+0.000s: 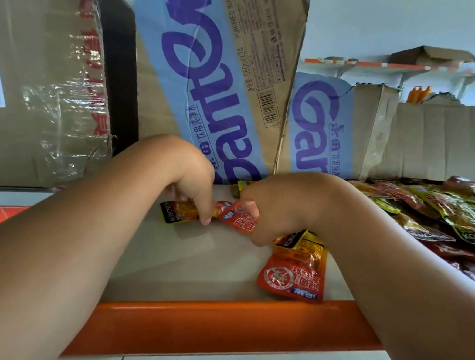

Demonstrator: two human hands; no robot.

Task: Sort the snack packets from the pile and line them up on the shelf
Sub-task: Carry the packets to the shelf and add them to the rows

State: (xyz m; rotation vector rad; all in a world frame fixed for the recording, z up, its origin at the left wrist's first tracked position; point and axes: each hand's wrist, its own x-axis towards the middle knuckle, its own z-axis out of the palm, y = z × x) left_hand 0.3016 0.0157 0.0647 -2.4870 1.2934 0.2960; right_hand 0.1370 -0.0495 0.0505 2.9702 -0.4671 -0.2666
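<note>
Your left hand (191,182) pinches the orange, black-ended foil packet (179,211) flat on the grey, orange-edged shelf (221,313), likely starting the row. Your right hand (273,210) grips a red foil packet (237,219) alongside, ready to follow.

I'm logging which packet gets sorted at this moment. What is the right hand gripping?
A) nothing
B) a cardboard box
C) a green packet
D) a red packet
D: the right hand is curled round a red packet over the middle of the shelf, while the left hand holds an orange packet beside it.
</note>
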